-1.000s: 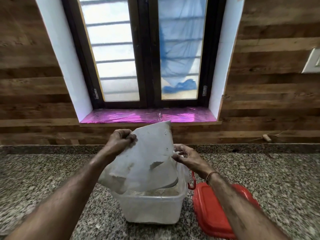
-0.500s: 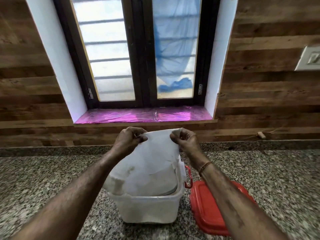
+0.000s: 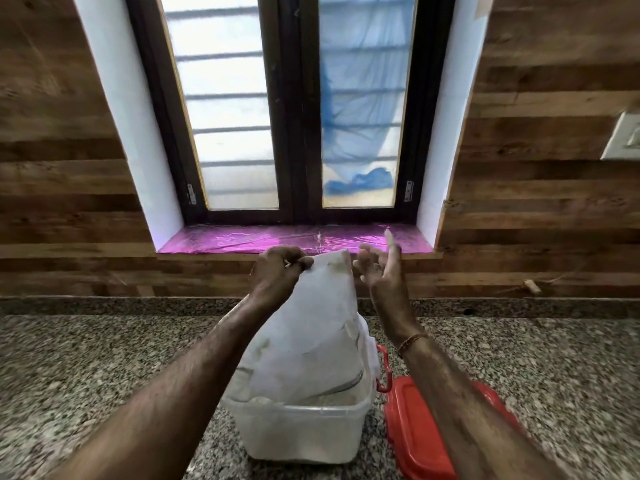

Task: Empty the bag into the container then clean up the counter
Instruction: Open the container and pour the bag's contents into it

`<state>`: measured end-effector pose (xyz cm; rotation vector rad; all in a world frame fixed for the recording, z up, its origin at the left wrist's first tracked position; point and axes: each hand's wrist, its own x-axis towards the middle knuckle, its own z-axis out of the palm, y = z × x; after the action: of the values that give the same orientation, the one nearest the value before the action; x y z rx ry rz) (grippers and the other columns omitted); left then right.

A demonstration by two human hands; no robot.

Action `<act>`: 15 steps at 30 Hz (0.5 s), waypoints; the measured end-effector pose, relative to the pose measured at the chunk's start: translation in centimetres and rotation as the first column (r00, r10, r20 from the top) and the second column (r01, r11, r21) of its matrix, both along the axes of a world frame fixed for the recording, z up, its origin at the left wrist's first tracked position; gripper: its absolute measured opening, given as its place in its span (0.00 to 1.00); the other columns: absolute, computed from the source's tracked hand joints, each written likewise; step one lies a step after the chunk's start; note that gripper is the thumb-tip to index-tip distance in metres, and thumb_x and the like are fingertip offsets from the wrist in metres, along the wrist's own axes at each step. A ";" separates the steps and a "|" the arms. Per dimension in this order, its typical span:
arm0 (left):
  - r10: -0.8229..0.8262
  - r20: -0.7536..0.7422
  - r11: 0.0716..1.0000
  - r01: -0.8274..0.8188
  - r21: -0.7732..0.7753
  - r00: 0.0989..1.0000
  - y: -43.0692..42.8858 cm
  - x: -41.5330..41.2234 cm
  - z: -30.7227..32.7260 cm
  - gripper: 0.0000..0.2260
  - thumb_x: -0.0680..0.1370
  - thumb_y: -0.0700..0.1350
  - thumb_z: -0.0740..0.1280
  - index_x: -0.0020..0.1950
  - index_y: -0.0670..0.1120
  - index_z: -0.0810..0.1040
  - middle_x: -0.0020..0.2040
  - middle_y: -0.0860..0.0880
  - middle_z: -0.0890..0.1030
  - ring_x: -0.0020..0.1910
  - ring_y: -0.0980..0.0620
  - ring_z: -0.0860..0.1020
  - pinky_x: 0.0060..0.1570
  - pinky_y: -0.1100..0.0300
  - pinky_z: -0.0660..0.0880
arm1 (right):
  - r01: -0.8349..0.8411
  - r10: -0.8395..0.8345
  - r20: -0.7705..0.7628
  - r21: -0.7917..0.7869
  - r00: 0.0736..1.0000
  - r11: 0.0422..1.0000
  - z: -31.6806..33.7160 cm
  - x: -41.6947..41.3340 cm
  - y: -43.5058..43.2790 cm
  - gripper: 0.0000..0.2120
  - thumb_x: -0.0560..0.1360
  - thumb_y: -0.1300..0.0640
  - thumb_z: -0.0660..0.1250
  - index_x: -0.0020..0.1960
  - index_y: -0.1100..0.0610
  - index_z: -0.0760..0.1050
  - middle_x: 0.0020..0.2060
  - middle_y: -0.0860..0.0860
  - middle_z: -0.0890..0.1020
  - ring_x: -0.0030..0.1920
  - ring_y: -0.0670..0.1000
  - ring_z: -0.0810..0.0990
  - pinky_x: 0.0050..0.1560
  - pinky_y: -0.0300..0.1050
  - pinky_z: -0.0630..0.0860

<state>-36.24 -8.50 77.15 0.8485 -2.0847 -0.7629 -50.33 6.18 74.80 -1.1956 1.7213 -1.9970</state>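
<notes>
A white bag [image 3: 311,334] hangs upside down with its mouth inside the clear plastic container [image 3: 301,434] on the granite counter [image 3: 86,368]. My left hand [image 3: 277,277] pinches the bag's upper left corner. My right hand [image 3: 379,268] is just right of the bag's top edge, fingers spread and blurred, holding nothing. Pale powder shows inside the container under the bag. The container's red latch [image 3: 382,370] sticks out on its right side.
A red lid [image 3: 419,434] lies flat on the counter right of the container, partly under my right forearm. A window with a pink-lined sill [image 3: 242,240] is behind. A wall switch plate [image 3: 623,136] is at the far right.
My right hand let go of the bag's top corner and opened beside it. The left hand keeps its pinch, and the bag stands more upright over the container.
</notes>
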 end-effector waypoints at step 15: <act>0.079 0.060 0.993 -0.084 0.083 0.995 1.0 -1.8 -0.1 0.08 0.75 0.55 0.75 0.43 0.51 0.86 0.37 0.55 0.84 0.40 0.54 0.81 0.41 0.58 0.75 | 0.235 -0.128 -0.407 0.226 0.905 0.945 0.5 -0.9 0.5 0.16 0.82 0.45 0.63 0.65 0.49 0.77 0.69 0.53 0.78 0.67 0.54 0.78 0.63 0.52 0.77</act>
<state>-38.03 -7.45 77.08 1.0065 -2.0656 -0.7964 -51.27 6.64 75.33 -1.4469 2.2904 -1.6141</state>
